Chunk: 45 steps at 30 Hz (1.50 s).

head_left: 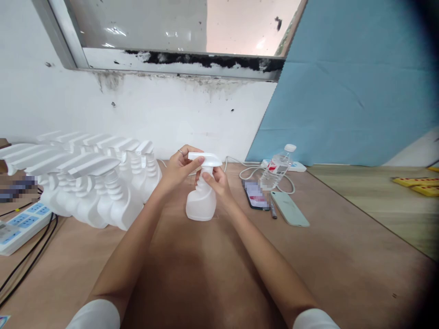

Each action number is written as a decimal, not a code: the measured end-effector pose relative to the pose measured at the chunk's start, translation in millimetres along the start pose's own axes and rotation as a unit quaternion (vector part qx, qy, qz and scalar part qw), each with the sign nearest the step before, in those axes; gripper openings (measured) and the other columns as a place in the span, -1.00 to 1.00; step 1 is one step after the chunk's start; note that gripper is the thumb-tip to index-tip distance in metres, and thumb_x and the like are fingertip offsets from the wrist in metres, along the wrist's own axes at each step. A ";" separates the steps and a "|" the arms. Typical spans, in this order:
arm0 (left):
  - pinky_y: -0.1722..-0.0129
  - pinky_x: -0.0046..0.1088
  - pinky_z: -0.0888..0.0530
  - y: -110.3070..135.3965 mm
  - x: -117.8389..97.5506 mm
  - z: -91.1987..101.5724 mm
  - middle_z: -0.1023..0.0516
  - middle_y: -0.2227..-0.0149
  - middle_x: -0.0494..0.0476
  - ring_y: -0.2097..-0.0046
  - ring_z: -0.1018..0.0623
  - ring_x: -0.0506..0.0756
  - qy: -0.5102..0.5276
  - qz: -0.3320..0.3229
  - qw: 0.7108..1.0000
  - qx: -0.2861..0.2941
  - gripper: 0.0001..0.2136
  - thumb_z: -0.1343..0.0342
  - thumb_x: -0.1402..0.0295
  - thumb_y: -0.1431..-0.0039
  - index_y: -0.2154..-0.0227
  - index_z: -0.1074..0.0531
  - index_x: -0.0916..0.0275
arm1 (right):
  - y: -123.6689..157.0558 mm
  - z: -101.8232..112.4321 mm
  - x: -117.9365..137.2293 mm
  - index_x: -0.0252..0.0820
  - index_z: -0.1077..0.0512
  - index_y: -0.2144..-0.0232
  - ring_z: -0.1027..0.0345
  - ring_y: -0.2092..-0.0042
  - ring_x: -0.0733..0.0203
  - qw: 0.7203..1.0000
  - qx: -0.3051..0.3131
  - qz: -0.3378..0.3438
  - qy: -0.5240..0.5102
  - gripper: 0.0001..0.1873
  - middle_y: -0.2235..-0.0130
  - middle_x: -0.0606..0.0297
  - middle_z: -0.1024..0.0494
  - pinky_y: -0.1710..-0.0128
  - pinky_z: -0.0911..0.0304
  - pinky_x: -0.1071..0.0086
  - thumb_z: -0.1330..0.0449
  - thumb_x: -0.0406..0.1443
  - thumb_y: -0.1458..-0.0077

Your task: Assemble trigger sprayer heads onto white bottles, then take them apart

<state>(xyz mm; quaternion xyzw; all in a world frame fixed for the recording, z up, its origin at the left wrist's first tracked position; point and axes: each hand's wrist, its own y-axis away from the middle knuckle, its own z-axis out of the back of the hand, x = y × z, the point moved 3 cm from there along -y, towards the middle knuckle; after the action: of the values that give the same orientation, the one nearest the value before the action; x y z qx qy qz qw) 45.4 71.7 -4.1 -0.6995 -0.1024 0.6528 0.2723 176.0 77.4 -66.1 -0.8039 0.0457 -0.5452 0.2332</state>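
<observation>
A white spray bottle (201,203) stands upright on the brown table in front of me, its trigger head (209,159) on top with the nozzle end pointing left. My left hand (182,165) is closed around the nozzle end of that head, thumb in front and fingers behind; a ring shows on one finger. Lower down, my right hand (218,183) grips the bottle's neck just beneath the head, its thumb across the front. Some fingers of both hands are hidden behind the bottle.
Rows of white spray bottles (120,205) stand at left, beside a power strip (25,226) and black cables. On the right are a clear water bottle (276,169), a phone (255,195), a pen (273,211), a pale green phone (290,209) and white cords. A wall rises behind.
</observation>
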 end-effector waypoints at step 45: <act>0.37 -0.48 -0.46 3.9 -3.9 -0.4 -0.46 0.43 0.00 0.42 -0.50 -0.01 0.017 0.009 0.999 0.045 -0.74 -0.25 0.20 -0.10 0.33 -0.34 0.24 | 5.8 4.6 -0.1 -0.19 -0.35 0.25 -0.44 0.42 0.23 0.999 0.052 0.003 -0.013 -0.65 0.37 0.25 -0.52 0.44 -0.37 0.37 -0.28 -0.08 -0.05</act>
<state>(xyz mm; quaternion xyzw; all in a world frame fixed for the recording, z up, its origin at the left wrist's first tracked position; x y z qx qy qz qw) 44.5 66.5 -2.7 -0.6984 -0.0617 0.6473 0.2991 181.1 73.8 -70.0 -0.7974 0.0166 -0.5359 0.2769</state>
